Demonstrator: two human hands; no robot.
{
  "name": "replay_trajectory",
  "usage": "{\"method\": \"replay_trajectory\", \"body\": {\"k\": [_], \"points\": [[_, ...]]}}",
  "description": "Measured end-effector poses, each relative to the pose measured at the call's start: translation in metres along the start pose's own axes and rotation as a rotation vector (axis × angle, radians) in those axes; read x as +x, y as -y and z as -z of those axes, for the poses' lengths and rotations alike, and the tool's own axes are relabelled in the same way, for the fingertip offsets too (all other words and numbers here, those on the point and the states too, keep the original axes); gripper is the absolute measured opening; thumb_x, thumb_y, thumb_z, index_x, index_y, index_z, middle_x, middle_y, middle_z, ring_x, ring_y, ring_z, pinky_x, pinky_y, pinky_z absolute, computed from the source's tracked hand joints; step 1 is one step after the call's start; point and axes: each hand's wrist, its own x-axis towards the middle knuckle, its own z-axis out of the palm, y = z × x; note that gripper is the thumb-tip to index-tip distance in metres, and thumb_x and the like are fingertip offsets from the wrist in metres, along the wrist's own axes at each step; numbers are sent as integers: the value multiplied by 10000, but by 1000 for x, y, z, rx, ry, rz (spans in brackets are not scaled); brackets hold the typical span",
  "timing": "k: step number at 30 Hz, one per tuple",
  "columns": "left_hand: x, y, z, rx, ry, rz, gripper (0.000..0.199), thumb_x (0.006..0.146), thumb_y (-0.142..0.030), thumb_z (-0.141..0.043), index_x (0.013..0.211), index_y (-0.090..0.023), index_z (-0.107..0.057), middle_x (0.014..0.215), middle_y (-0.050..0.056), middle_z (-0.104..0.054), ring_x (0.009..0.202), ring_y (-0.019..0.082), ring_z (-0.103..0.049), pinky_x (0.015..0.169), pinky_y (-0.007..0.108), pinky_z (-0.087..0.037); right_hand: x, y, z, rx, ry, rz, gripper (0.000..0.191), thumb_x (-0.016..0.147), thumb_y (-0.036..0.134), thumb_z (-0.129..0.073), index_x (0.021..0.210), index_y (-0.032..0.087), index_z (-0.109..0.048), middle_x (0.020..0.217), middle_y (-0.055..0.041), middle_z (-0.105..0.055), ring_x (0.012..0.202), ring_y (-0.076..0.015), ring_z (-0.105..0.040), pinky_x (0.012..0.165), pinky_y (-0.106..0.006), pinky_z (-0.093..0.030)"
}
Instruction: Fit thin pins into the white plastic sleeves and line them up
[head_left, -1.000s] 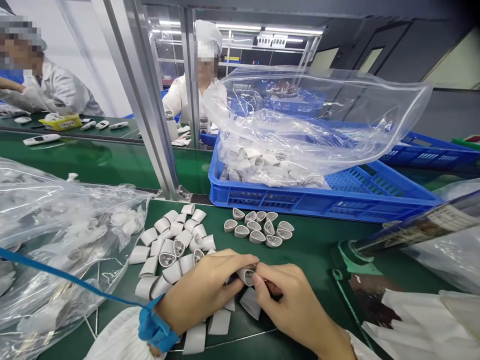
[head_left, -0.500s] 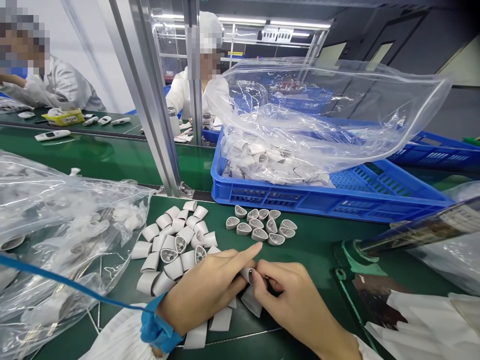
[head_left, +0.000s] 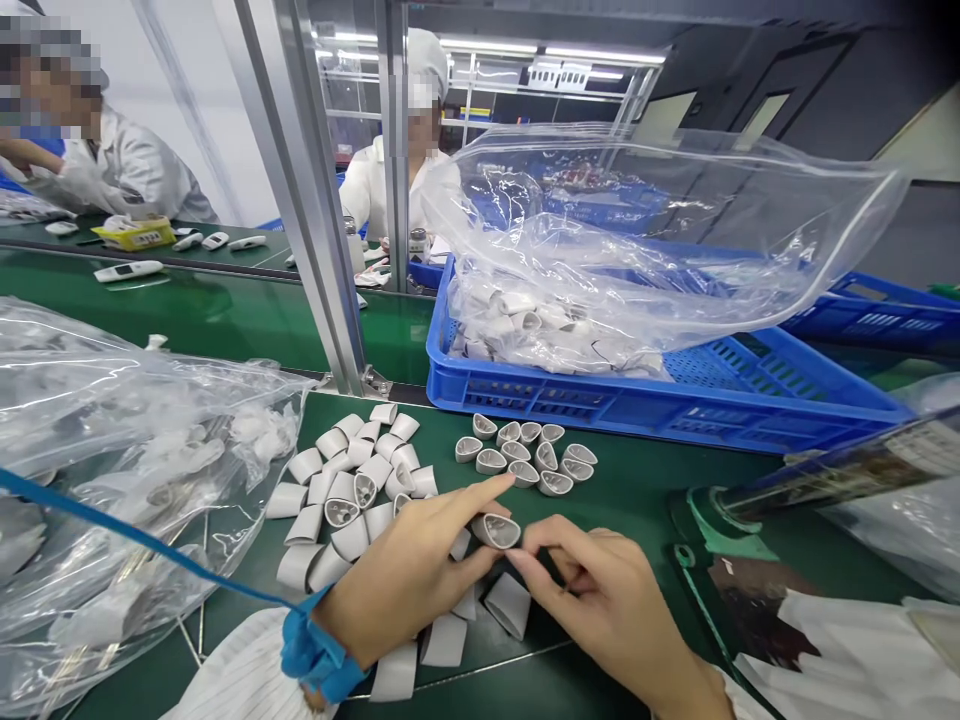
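Hands open, grey shell between them

A green workbench carries a blue plastic crate along its far side. Just in front of the crate sits a tight group of small grey-rimmed cups, with a heap of white plastic shells beside them to the left. Farther left of the crate lies a bulging clear plastic bag full of white parts.
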Motion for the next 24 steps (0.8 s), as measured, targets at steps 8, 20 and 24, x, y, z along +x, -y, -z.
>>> {"method": "replay_trajectory", "body": {"k": [8, 20, 24], "points": [[1, 3, 5, 77, -13, -27, 663, 913, -255, -682, 1480, -328, -346, 1332, 15, -616, 1233, 205, -577, 1064, 366, -482, 0, -8, 7, -32, -15, -18, 265, 1044, 393, -486, 928, 221, -652, 561, 86, -452, 444, -65, -411, 511, -211, -303], [8, 24, 32, 394, 23, 66, 215, 966, -315, -577, 1101, -203, -701, 1108, 69, -698, 1043, 272, -612, 913, 443, -493, 5, -60, 34, -279, -365, -616, 798, 830, 859, -380, 775, 142, -727, 490, 55, -242, 396, -112, -284, 416, -234, -275], [7, 23, 31, 408, 57, 69, 255, 996, -344, -520, 1060, -205, -724, 1084, 68, -708, 1041, 267, -608, 930, 437, -470, 3, -67, 33, -294, -371, -658, 808, 837, 863, -347, 800, 140, -706, 487, 57, -257, 397, -125, -321, 419, -234, -287]]}}
